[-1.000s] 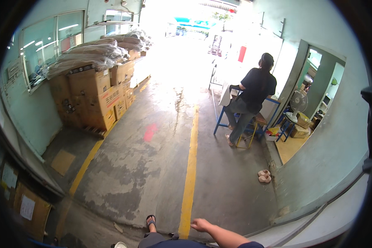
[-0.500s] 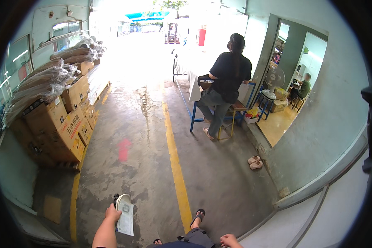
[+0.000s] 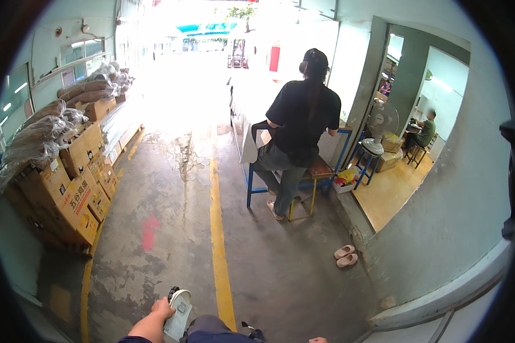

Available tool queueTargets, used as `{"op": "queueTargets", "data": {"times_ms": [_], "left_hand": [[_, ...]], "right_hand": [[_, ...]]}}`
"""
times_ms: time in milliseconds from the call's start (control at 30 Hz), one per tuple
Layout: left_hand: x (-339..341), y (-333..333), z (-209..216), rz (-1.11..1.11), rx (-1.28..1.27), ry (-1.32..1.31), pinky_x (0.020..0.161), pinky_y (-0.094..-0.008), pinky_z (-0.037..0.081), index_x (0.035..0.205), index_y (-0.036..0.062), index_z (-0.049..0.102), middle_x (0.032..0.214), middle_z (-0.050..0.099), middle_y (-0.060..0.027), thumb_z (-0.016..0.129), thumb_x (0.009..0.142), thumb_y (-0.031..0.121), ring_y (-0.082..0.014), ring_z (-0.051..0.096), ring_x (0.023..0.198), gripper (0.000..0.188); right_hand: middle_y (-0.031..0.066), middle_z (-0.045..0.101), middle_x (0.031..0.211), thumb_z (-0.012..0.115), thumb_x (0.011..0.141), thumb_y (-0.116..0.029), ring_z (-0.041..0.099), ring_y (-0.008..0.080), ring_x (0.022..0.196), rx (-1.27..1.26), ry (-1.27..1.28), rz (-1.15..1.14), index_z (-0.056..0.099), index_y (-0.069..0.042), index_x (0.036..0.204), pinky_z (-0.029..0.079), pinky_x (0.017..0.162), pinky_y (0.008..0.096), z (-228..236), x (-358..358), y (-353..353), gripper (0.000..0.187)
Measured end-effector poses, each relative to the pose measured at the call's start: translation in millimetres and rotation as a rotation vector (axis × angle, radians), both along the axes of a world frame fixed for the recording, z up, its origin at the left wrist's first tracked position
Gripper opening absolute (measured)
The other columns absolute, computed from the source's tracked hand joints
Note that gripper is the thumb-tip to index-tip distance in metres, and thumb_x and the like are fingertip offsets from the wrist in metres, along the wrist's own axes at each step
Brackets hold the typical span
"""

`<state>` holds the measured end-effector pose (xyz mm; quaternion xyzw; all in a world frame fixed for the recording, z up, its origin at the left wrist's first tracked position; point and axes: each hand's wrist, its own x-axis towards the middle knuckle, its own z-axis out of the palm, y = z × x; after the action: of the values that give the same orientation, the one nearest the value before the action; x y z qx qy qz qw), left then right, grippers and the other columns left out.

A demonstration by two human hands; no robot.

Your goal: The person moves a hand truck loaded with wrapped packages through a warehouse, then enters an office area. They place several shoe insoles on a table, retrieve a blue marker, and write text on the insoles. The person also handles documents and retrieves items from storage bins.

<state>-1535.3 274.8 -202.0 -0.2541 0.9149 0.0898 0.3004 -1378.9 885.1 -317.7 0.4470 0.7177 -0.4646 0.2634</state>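
Observation:
Low in the view, my left hand (image 3: 163, 309) is closed around a pale, rounded object (image 3: 180, 295) with a dark, bumpy part on its left side; I cannot make out its kind. A printed paper sheet (image 3: 176, 323) hangs down from it, over the floor beside my dark-clothed leg. Of my right hand (image 3: 317, 340), only a sliver shows at the bottom edge, so its fingers and anything in them are hidden.
Stacked cartons (image 3: 77, 197) topped with plastic-wrapped bundles line the left wall. Ahead on the right, a person in black (image 3: 306, 114) stands by a blue-framed table (image 3: 249, 188) and stool (image 3: 320, 171). Pink shoes (image 3: 345, 257) lie near the doorway, where a fan (image 3: 379, 126) stands.
The person, table, doorway and shoes look nearer, and the floor markings have shifted down and left. My left hand and its load sit lower; my right hand has mostly dropped out of view.

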Motion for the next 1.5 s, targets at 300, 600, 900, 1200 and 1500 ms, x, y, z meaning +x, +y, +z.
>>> {"op": "queueTargets", "data": {"times_ms": [300,600,900,1200,1500], "left_hand": [[-202.2,60.5,-56.7,-0.176,0.112,-0.085,0.095,-0.0424,0.049,0.126,0.0096,0.054,0.122,0.063,-0.0166,0.070,0.081,0.035,-0.0319,0.060,0.116,0.053],[-402.6,70.9,-36.2,-0.219,0.351,0.059,0.092,-0.0470,0.049,0.123,0.0106,0.056,0.119,0.064,-0.0165,0.065,0.083,0.027,-0.0335,0.060,0.114,0.044],[-363.4,16.7,-61.3,0.083,0.328,0.204,0.091,-0.0470,0.049,0.127,0.0109,0.050,0.117,0.064,-0.0171,0.068,0.081,0.031,-0.0372,0.061,0.109,0.053],[-227.2,-63.0,-90.1,0.413,0.011,-0.369,0.095,-0.0404,0.050,0.122,0.0052,0.060,0.121,0.064,-0.0175,0.085,0.064,0.029,-0.0320,0.062,0.113,0.068],[-456.1,51.4,-90.4,0.032,0.204,0.176,0.094,-0.0415,0.050,0.121,0.0027,0.057,0.118,0.064,-0.0200,0.084,0.066,0.025,-0.0353,0.062,0.111,0.066]], "right_hand": [[0.0071,0.066,0.078,0.058,0.094,-0.021,0.060,0.0168,0.051,-0.056,0.103,-0.149,0.061,-0.008,0.106,0.045,0.040,0.0311,-4.6,-151.4,-10.8,0.019],[0.0101,0.068,0.081,0.061,0.092,-0.022,0.062,0.0198,0.055,-0.067,-0.118,0.326,0.062,-0.005,0.107,0.046,0.044,0.0332,3.3,-323.4,-23.5,0.023],[0.0111,0.068,0.083,0.063,0.091,-0.022,0.066,0.0191,0.066,0.005,0.132,0.485,0.063,-0.002,0.108,0.054,0.055,0.0329,36.3,-519.8,-18.0,0.026],[0.0097,0.071,0.087,0.065,0.089,-0.025,0.066,0.0158,0.069,0.018,0.544,0.636,0.065,-0.005,0.113,0.054,0.062,0.0317,41.1,-570.7,-69.8,0.032],[0.0084,0.071,0.083,0.063,0.090,-0.028,0.067,0.0183,0.058,0.103,-0.224,0.317,0.067,-0.004,0.100,0.053,0.046,0.0322,-29.7,-432.4,105.9,0.025]]}}
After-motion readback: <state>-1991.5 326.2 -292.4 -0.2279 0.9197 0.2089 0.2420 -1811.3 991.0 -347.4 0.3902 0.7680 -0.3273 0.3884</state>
